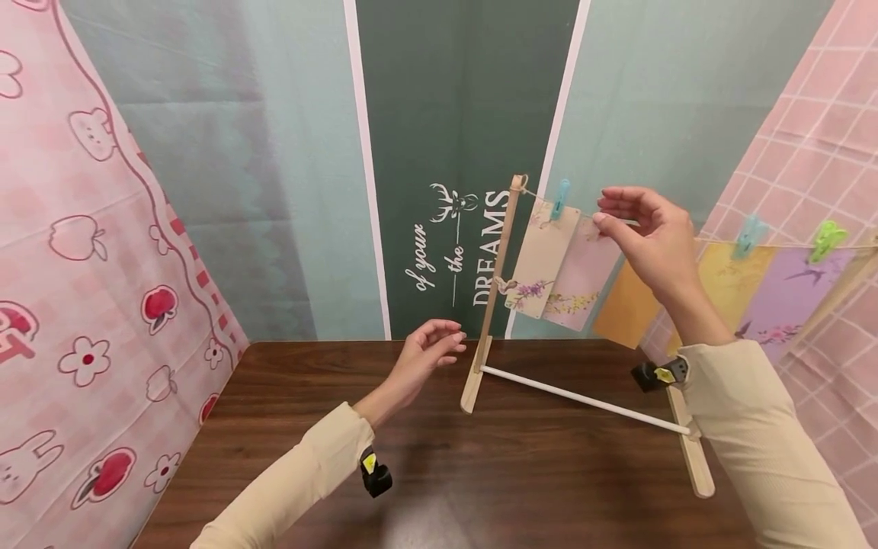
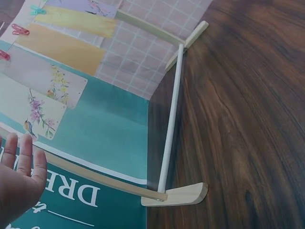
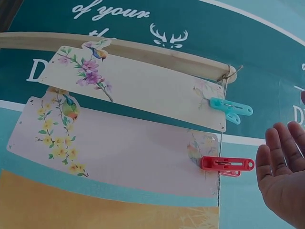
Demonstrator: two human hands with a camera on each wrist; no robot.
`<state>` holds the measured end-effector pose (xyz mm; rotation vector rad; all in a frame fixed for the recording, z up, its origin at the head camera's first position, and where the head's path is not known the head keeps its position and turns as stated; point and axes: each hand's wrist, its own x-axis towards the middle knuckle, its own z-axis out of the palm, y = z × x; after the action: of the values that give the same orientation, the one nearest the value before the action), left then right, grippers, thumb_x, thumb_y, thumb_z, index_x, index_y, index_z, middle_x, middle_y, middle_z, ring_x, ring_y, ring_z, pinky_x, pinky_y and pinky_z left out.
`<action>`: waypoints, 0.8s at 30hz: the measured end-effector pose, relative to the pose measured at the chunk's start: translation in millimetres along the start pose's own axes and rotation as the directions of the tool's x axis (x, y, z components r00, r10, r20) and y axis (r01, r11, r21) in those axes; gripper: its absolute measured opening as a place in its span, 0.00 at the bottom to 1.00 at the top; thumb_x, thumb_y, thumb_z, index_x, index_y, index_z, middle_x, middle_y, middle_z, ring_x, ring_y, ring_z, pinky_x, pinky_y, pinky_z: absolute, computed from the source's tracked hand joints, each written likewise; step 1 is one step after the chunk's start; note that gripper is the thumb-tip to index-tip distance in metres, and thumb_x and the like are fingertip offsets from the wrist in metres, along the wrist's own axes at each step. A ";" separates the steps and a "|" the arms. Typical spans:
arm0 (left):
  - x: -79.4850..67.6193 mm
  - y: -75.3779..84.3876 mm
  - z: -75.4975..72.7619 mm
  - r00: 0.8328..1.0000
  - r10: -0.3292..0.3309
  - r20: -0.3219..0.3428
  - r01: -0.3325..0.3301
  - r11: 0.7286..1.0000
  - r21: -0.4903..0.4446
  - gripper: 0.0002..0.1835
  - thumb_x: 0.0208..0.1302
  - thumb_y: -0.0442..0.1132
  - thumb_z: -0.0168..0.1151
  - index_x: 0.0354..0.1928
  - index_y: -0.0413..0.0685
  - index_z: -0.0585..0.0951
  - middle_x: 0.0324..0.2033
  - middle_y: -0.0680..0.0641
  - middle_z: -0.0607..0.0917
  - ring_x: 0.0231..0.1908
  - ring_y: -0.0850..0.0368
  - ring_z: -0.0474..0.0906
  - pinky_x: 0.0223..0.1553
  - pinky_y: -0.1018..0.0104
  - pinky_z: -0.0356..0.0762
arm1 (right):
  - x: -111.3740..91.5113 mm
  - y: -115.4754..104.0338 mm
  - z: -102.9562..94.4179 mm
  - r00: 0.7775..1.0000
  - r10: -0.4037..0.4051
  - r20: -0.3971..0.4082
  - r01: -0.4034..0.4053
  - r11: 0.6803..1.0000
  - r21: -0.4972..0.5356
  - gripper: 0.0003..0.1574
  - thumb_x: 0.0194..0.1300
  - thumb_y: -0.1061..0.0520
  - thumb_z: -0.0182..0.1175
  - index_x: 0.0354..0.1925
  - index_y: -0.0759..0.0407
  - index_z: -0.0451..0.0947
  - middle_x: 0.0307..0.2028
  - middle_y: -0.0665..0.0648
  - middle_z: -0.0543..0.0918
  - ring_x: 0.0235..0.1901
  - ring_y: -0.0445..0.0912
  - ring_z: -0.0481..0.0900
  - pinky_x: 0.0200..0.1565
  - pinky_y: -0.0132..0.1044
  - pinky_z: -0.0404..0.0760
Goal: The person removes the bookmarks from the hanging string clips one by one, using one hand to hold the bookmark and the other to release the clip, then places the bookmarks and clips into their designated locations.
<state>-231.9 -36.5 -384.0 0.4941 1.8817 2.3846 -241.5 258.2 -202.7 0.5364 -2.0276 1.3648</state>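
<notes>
i see my left grip (image 1: 418, 358) and right grip (image 1: 655, 244) relaxed, empty; a red clothespin (image 3: 233, 164) pins the lilac card (image 3: 128, 143) so it hangs near the table's (image 1: 288, 381) far edge.

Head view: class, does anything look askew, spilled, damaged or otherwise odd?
Yes, the lettering on the backdrop: it runs sideways, reading upward instead of across. Otherwise nothing stands out: the cream card and pink card hang with no tears showing, and no spill shows on the table.
</notes>
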 end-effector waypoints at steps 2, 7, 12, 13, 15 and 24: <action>2.0 -1.4 2.5 1.000 0.001 0.000 -0.001 1.000 -0.012 0.12 0.67 0.33 0.60 0.50 0.36 0.76 0.41 0.44 0.83 0.46 0.41 0.80 0.44 0.60 0.80 | 1.6 0.0 -0.2 1.000 0.007 -0.001 -0.007 1.000 -0.015 0.20 0.60 0.65 0.66 0.52 0.62 0.80 0.45 0.53 0.82 0.45 0.43 0.79 0.43 0.25 0.77; 4.8 -7.5 6.5 1.000 -0.010 -0.008 0.010 0.999 -0.041 0.13 0.69 0.32 0.56 0.52 0.32 0.74 0.43 0.43 0.83 0.50 0.34 0.77 0.44 0.60 0.79 | 3.3 -0.2 2.1 1.000 0.027 0.015 -0.027 1.000 -0.017 0.20 0.61 0.63 0.66 0.53 0.61 0.79 0.47 0.55 0.81 0.45 0.43 0.78 0.41 0.25 0.77; 8.1 -15.1 10.1 1.000 -0.016 -0.015 0.015 0.997 -0.077 0.14 0.71 0.34 0.54 0.53 0.31 0.73 0.44 0.44 0.84 0.49 0.39 0.78 0.48 0.53 0.78 | 5.9 3.3 3.9 0.997 0.071 0.028 -0.071 0.997 -0.026 0.21 0.63 0.59 0.66 0.55 0.60 0.78 0.49 0.57 0.80 0.47 0.43 0.77 0.41 0.24 0.77; 8.7 -16.2 11.1 1.000 -0.016 -0.015 0.014 0.997 -0.079 0.15 0.71 0.34 0.54 0.53 0.31 0.73 0.44 0.43 0.83 0.49 0.40 0.78 0.48 0.54 0.78 | 6.7 4.1 4.0 0.996 0.080 0.029 -0.079 0.996 -0.030 0.22 0.63 0.59 0.66 0.55 0.59 0.78 0.49 0.56 0.80 0.47 0.42 0.77 0.40 0.24 0.77; 10.7 -19.2 12.7 1.000 -0.018 -0.015 0.017 0.996 -0.084 0.15 0.71 0.35 0.54 0.53 0.31 0.73 0.45 0.43 0.83 0.48 0.43 0.79 0.47 0.55 0.78 | 8.1 5.3 4.2 0.995 0.091 0.028 -0.090 0.995 -0.035 0.22 0.63 0.58 0.66 0.55 0.59 0.77 0.50 0.56 0.80 0.47 0.42 0.77 0.40 0.24 0.76; 19.0 -20.1 20.4 0.999 -0.037 -0.019 0.034 0.992 -0.120 0.15 0.71 0.37 0.54 0.53 0.33 0.74 0.44 0.43 0.82 0.43 0.51 0.80 0.45 0.60 0.79 | 14.7 4.0 8.1 0.995 0.102 0.013 -0.100 0.985 -0.139 0.24 0.63 0.51 0.66 0.55 0.58 0.77 0.49 0.55 0.81 0.46 0.40 0.76 0.41 0.26 0.73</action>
<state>-247.0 -7.7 -395.2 0.4239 1.7264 2.4710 -256.8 252.4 -197.4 0.3924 -2.1730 1.2691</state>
